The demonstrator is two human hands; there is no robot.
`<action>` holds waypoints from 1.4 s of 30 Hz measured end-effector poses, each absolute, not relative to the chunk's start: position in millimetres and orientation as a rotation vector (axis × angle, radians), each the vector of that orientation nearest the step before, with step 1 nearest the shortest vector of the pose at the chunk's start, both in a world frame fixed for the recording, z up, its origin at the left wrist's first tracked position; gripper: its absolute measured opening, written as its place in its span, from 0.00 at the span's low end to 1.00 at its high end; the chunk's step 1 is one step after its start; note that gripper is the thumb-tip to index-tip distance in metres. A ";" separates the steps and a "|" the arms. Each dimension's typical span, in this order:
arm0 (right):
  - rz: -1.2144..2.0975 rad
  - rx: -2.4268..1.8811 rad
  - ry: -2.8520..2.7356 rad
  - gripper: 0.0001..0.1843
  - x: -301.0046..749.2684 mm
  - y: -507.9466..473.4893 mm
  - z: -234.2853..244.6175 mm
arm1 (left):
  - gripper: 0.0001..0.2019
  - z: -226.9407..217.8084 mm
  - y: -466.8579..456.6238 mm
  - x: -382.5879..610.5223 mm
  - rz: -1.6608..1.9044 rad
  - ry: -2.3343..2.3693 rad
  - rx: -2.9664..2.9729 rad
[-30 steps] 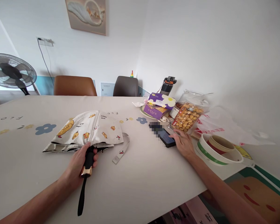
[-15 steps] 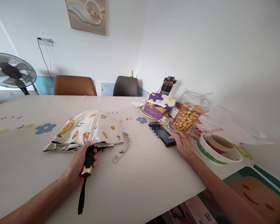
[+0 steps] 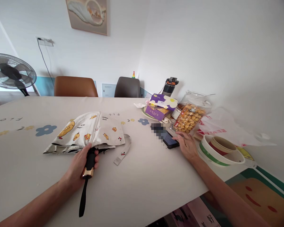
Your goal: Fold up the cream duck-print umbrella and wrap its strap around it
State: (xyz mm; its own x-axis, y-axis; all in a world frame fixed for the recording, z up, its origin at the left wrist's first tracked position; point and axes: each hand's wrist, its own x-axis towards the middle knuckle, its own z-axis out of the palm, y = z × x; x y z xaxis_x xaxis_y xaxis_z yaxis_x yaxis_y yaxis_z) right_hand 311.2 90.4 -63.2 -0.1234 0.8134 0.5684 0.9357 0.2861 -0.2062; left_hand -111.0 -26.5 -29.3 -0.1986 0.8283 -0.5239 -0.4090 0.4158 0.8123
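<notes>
My left hand (image 3: 79,162) is closed around the black handle of a folding umbrella (image 3: 92,129). Its white canopy, printed with yellow ducks, lies loosely folded on the table, and a black wrist loop hangs from the handle's gold end toward me. The umbrella's pale strap (image 3: 123,151) stretches out to the right of the canopy. On the right, my right hand (image 3: 186,145) has its fingers stretched out beside the near end of a dark phone (image 3: 169,140). The fingertips are at the phone's edge; whether they touch the screen I cannot tell. Part of the phone is blurred out.
Beyond the phone stand a jar of yellow snacks (image 3: 188,118), purple boxes (image 3: 155,113) and a dark bottle (image 3: 169,86). Stacked paper bowls (image 3: 211,151) and a plastic bag (image 3: 236,130) lie right of my right hand. Chairs (image 3: 75,86) line the table's far side; a fan (image 3: 10,72) stands left.
Almost nothing differs. My right fingers have shifted very slightly to the right at the phone's edge, while my left hand and the umbrella stay in place.
</notes>
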 end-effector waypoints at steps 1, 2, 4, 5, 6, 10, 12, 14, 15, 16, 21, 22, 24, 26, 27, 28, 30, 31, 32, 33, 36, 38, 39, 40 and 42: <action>-0.281 -1.570 -1.976 0.27 310.5 90.1 -63.7 | 0.15 -29.5 -26.6 -111.1 1.180 1.342 0.416; -0.293 -1.578 -1.984 0.27 309.8 89.8 -64.0 | 0.15 -29.6 -26.7 -111.2 1.181 1.338 0.415; -0.308 -1.579 -2.006 0.25 308.3 89.4 -64.5 | 0.15 -29.6 -26.8 -111.2 1.186 1.333 0.411; -0.313 -1.571 -2.016 0.25 307.9 89.4 -64.6 | 0.14 -29.4 -26.8 -111.1 1.186 1.335 0.410; -0.312 -1.564 -2.018 0.25 307.8 89.5 -64.5 | 0.14 -29.1 -26.8 -110.9 1.185 1.339 0.411; -0.263 -1.576 -1.843 0.28 310.7 90.6 -62.0 | 0.14 -28.0 -26.5 -110.6 1.178 1.349 0.417; -0.205 -1.563 -1.763 0.29 312.7 90.7 -59.8 | 0.15 -28.1 -26.4 -110.7 1.184 1.345 0.427; -0.164 -1.523 -1.728 0.29 313.7 90.1 -57.4 | 0.15 -28.4 -26.4 -110.8 1.188 1.334 0.435; -0.153 -1.504 -1.709 0.29 313.8 89.6 -56.2 | 0.15 -28.6 -26.6 -110.9 1.188 1.328 0.434; -0.148 -1.490 -1.688 0.28 313.4 89.0 -54.8 | 0.15 -28.8 -26.9 -110.9 1.189 1.320 0.431; -0.139 -1.457 -1.641 0.27 306.9 85.2 -45.0 | 0.15 -29.4 -28.1 -110.6 1.175 1.341 0.424; -0.138 -1.449 -1.642 0.27 304.7 84.6 -42.3 | 0.15 -29.5 -28.0 -110.6 1.173 1.346 0.425; -0.127 -1.439 -1.630 0.27 299.3 84.2 -36.5 | 0.15 -30.0 -27.4 -110.6 1.174 1.348 0.428; -0.099 -1.431 -1.602 0.26 291.9 85.0 -30.7 | 0.15 -30.4 -26.8 -110.5 1.171 1.350 0.438; -0.080 -1.427 -1.594 0.24 287.3 85.9 -27.8 | 0.15 -30.5 -26.7 -110.4 1.169 1.352 0.443; -0.060 -1.423 -1.592 0.23 282.2 87.2 -24.9 | 0.15 -30.4 -26.7 -110.3 1.165 1.356 0.444; -0.029 -1.420 -1.615 0.20 271.0 90.6 -18.8 | 0.16 -29.5 -27.2 -110.0 1.150 1.353 0.443; -0.019 -1.427 -1.633 0.19 265.3 92.5 -15.3 | 0.17 -28.8 -27.6 -109.9 1.142 1.347 0.442; -0.009 -1.444 -1.657 0.18 259.8 94.5 -11.4 | 0.17 -27.9 -28.0 -109.7 1.134 1.341 0.442; 0.001 -1.471 -1.680 0.18 254.6 96.5 -7.0 | 0.18 -27.0 -28.5 -109.6 1.128 1.336 0.443; 0.046 -1.568 -1.674 0.18 243.7 101.6 7.4 | 0.19 -25.3 -29.2 -109.6 1.111 1.345 0.440; 0.101 -1.640 -1.597 0.18 241.5 103.9 14.7 | 0.20 -25.5 -29.3 -109.8 1.103 1.352 0.437; 0.133 -1.673 -1.555 0.18 242.1 104.7 16.4 | 0.20 -25.9 -29.3 -110.0 1.102 1.354 0.438; 0.161 -1.697 -1.524 0.18 243.9 105.2 16.7 | 0.20 -26.3 -29.3 -110.1 1.105 1.353 0.440; 0.194 -1.701 -1.493 0.19 250.2 105.8 12.8 | 0.19 -27.1 -29.2 -110.2 1.111 1.357 0.434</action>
State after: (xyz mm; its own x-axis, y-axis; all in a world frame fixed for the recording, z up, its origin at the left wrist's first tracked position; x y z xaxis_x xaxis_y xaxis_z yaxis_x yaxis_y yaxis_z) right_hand 250.2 105.8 12.8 0.2771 0.8749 0.3972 0.7442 0.0661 -0.6646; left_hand -110.2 -29.2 -27.1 -0.1626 0.8203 -0.5483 -0.3755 0.4624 0.8032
